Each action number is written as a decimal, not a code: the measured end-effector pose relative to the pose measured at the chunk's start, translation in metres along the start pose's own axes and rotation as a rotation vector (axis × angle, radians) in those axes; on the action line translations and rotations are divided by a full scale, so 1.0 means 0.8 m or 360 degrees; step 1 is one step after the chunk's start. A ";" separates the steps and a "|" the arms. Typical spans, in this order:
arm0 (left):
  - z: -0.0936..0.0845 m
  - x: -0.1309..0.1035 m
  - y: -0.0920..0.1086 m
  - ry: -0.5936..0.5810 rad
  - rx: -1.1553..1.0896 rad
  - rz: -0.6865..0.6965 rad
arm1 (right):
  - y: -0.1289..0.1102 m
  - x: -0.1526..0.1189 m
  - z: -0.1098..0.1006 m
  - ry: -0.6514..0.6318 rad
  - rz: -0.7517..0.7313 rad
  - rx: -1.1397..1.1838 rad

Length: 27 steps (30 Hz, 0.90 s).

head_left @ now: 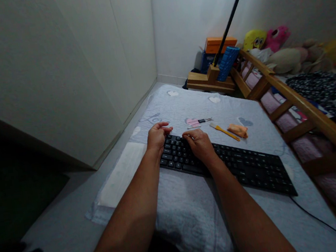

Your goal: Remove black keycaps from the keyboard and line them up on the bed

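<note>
A black keyboard (251, 165) lies on a pale blue cloth (180, 205) patterned with hearts. My left hand (157, 137) is at the keyboard's upper left corner, with its fingers partly spread and nothing visible between them. Over the keys of the left part, my right hand (198, 142) has its thumb and fingertips pressed together; whatever they may hold is too small to make out. Beyond the hands lie a tool with a black handle (202, 121), a thin pale stick (194, 127), a yellow-handled brush (226, 131) and a crumpled orange cloth (237, 130).
A white sheet (119, 176) lies left of the keyboard, beside a pale wall panel (97, 69). A wooden bed rail (302, 106) runs along the right, with plush toys behind it. At the back stands a wooden base (208, 81) with a black pole. The keyboard's cable (318, 220) trails right.
</note>
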<state>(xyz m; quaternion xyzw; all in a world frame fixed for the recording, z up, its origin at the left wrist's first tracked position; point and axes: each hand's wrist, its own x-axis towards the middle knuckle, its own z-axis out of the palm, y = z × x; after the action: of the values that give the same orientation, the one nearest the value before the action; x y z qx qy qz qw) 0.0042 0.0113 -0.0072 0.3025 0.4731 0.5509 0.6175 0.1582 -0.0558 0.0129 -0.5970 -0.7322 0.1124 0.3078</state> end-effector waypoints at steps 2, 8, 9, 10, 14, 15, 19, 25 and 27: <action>0.001 -0.001 0.001 0.0009 -0.0013 0.0004 | 0.000 0.000 0.000 0.0006 -0.0009 -0.0009; 0.002 -0.003 0.002 0.0034 -0.0062 -0.0014 | 0.002 -0.001 0.002 0.0023 -0.0032 -0.0016; 0.002 -0.002 0.002 0.0039 -0.0069 -0.0012 | 0.001 -0.002 0.002 0.0022 -0.0036 -0.0012; 0.002 -0.002 0.002 0.0042 -0.0078 -0.0013 | 0.000 -0.003 0.001 0.0017 -0.0041 -0.0009; 0.002 -0.002 0.001 0.0051 -0.0096 -0.0031 | -0.004 -0.005 -0.002 -0.0025 -0.0048 -0.0016; 0.002 -0.003 0.002 0.0050 -0.0096 -0.0030 | -0.005 -0.005 -0.002 -0.0029 -0.0043 -0.0018; 0.002 -0.003 0.002 0.0047 -0.0099 -0.0016 | -0.006 -0.005 -0.002 -0.0018 -0.0016 -0.0025; 0.001 -0.002 0.002 0.0051 -0.0095 -0.0042 | -0.005 -0.004 0.000 0.0042 -0.0009 -0.0036; 0.001 -0.003 0.003 0.0051 -0.0069 -0.0052 | -0.004 -0.003 0.001 0.0068 -0.0012 -0.0035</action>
<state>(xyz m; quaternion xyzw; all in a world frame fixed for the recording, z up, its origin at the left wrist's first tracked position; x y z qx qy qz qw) 0.0041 0.0098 -0.0044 0.2725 0.4758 0.5556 0.6251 0.1550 -0.0585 0.0132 -0.6000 -0.7290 0.0904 0.3170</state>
